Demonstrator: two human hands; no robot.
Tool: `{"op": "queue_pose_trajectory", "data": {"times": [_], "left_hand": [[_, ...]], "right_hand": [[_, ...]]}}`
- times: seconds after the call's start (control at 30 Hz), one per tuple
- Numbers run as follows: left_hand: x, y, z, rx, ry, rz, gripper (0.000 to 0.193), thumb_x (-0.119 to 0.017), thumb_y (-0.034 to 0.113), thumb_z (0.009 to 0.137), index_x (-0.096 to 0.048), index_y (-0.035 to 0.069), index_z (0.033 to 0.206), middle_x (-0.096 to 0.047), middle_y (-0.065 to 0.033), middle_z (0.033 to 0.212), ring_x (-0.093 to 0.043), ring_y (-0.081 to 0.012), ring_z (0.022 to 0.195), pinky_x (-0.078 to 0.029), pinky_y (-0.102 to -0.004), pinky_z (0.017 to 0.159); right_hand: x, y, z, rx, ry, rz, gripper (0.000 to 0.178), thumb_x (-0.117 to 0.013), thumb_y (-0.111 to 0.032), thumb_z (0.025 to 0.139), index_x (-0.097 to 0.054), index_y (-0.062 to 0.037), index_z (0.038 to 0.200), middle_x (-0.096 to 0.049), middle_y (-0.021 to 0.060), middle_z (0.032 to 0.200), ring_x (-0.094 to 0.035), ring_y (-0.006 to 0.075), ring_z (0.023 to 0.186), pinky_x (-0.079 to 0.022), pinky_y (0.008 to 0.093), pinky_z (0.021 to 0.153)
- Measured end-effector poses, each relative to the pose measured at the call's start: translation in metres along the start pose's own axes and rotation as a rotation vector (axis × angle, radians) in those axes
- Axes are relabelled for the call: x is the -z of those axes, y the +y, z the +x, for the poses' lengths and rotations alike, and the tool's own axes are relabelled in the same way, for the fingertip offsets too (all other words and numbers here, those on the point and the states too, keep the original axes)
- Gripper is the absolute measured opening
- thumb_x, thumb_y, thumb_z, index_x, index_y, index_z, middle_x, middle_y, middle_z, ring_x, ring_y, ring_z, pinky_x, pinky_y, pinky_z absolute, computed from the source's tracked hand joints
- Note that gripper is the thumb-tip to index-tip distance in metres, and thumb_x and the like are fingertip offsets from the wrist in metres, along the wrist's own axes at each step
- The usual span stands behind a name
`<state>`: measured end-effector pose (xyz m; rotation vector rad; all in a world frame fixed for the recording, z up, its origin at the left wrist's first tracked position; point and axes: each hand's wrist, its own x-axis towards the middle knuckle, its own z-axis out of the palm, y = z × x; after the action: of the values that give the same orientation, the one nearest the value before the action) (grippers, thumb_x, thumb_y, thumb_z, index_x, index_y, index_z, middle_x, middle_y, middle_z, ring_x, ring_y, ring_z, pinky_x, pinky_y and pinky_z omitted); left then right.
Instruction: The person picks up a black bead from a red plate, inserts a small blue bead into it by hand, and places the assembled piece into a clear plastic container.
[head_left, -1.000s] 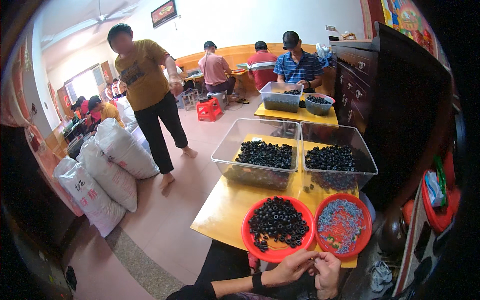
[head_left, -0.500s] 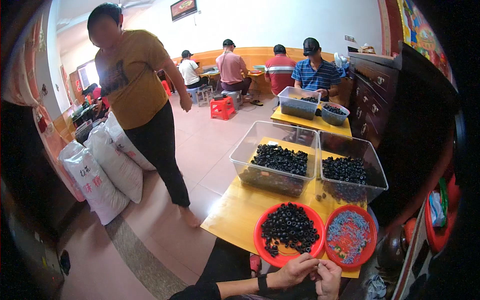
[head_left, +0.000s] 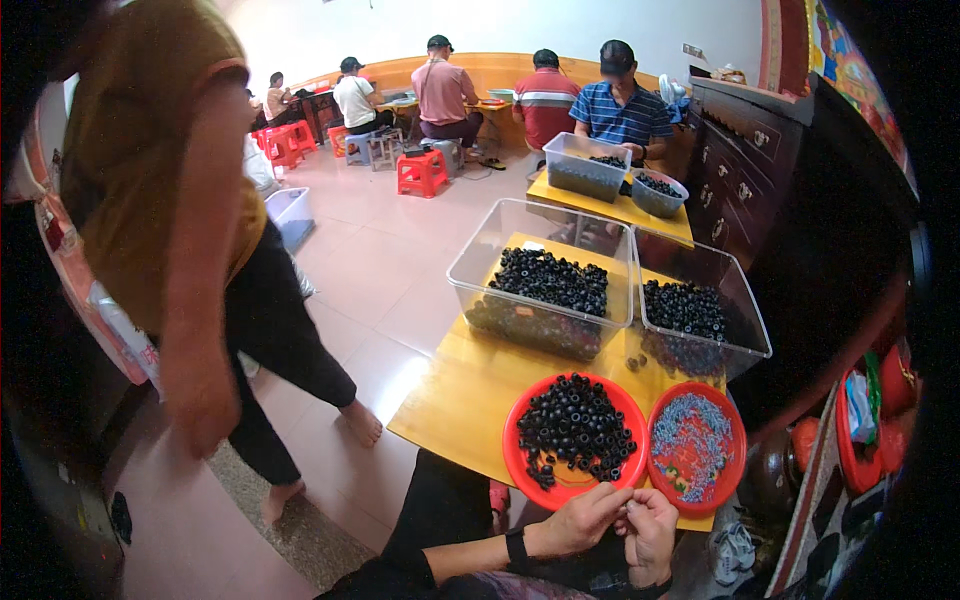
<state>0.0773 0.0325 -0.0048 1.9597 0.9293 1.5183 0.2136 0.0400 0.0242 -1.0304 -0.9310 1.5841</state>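
My left hand (head_left: 577,522) and my right hand (head_left: 652,532) meet at the table's near edge, both closed. Their fingertips pinch together on something tiny and pale that I cannot make out. Just beyond my left hand, a round red tray (head_left: 515,462) holds a heap of small black rings (head_left: 575,425), some dome-shaped. Beside it, past my right hand, a smaller red tray (head_left: 738,455) contains many little blue-grey pieces (head_left: 692,440) and a few yellow-green bits.
Two clear plastic bins (head_left: 468,292) of black rings stand on the yellow table (head_left: 430,405). Beyond, a person in a blue striped shirt (head_left: 620,118) sits at another table. A walking person (head_left: 160,190) is close on the left. Dark drawers (head_left: 735,165) stand at right.
The person in the yellow-brown shirt has walked nearer along the left side. The view has shifted slightly. My hands keep the same pinch together near the trays.
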Motion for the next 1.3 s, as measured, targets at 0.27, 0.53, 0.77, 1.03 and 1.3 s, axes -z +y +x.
{"op": "queue_pose_trajectory", "data": {"times": [0.27,0.53,0.77,1.03,1.3], "left_hand": [[-0.006,-0.001,-0.001,0.025,-0.033,-0.118,0.032,-0.051,-0.004,0.08,-0.048,-0.002,0.112,-0.048,-0.016,0.081,-0.053,-0.029,0.072,-0.045,-0.0347,0.059],[0.006,0.005,0.006,0.165,-0.006,-0.045,0.014,-0.051,-0.001,0.084,-0.054,-0.004,0.097,-0.056,-0.0111,0.081,-0.057,-0.0185,0.071,-0.045,-0.027,0.062],[0.003,0.002,0.008,0.203,-0.006,-0.119,0.019,-0.056,-0.003,0.079,-0.055,-0.004,0.098,-0.057,-0.0129,0.08,-0.058,-0.0199,0.07,-0.045,-0.027,0.062],[0.008,0.009,0.005,0.198,-0.01,-0.098,0.017,-0.057,-0.003,0.079,-0.054,-0.004,0.095,-0.056,-0.0124,0.077,-0.056,-0.0208,0.067,-0.044,-0.0274,0.061],[0.014,0.007,0.003,0.203,-0.014,-0.043,0.011,-0.055,-0.003,0.079,-0.053,-0.003,0.09,-0.054,-0.0126,0.074,-0.056,-0.0222,0.066,-0.044,-0.0288,0.059]], "right_hand": [[0.003,0.001,-0.006,0.016,0.013,0.049,0.019,-0.054,-0.005,0.079,-0.049,0.0008,0.096,-0.059,0.0076,0.075,-0.054,0.0106,0.061,-0.04,0.0214,0.05],[-0.011,-0.005,0.0,0.011,0.03,0.021,0.013,-0.046,-0.013,0.09,-0.054,-0.0031,0.093,-0.054,-0.0004,0.072,-0.051,0.0059,0.061,-0.039,0.0184,0.052],[-0.005,-0.006,0.002,-0.036,0.031,0.043,0.013,-0.05,-0.012,0.087,-0.053,-0.0015,0.095,-0.054,-0.0005,0.076,-0.049,0.0039,0.062,-0.04,0.0173,0.054],[-0.008,-0.006,-0.006,-0.012,-0.044,-0.034,0.014,-0.056,-0.01,0.083,-0.054,-0.0014,0.094,-0.056,0.0012,0.081,-0.052,0.0048,0.066,-0.041,0.0179,0.056],[-0.009,-0.001,-0.002,-0.046,-0.119,0.014,0.01,-0.054,-0.007,0.085,-0.055,-0.0017,0.094,-0.057,-0.0006,0.078,-0.052,0.0046,0.066,-0.042,0.0181,0.057]]}}
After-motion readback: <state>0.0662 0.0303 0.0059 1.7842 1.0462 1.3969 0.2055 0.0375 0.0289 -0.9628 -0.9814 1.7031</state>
